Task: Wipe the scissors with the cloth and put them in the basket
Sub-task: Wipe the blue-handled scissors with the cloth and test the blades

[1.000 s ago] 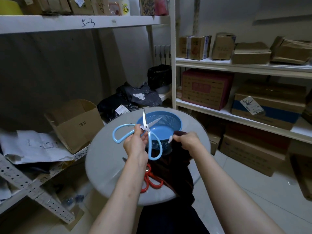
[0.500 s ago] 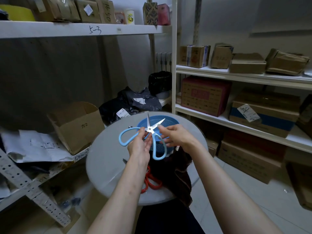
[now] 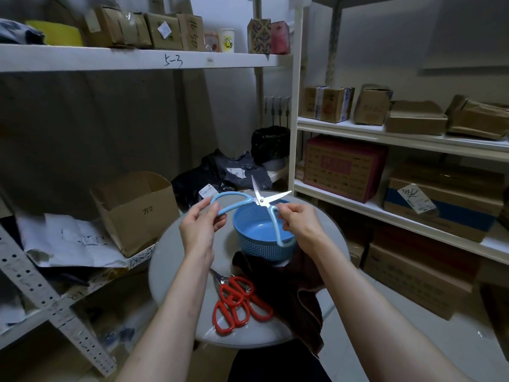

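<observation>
Blue-handled scissors (image 3: 237, 201) hang in the air above the blue mesh basket (image 3: 259, 244), their short blades spread wide apart. My left hand (image 3: 199, 230) grips the left handle loop. My right hand (image 3: 300, 224) pinches the right handle loop, which curves down past the basket's rim. The dark brown cloth (image 3: 292, 293) lies on the round grey table (image 3: 176, 274) in front of the basket and droops over the near edge. Neither hand touches the cloth. Red-handled scissors (image 3: 237, 304), two pairs overlapping, lie on the table left of the cloth.
White shelving with cardboard boxes (image 3: 344, 166) stands to the right. An open cardboard box (image 3: 135, 210) and papers sit on the low shelf at the left. Black bags (image 3: 220, 175) are piled behind the table. A perforated metal strut (image 3: 55, 307) crosses the lower left.
My right hand left the cloth and took the scissors' right handle. Both hands pulled the handles apart, so the blades opened wide. The scissors rose and now hang over the basket.
</observation>
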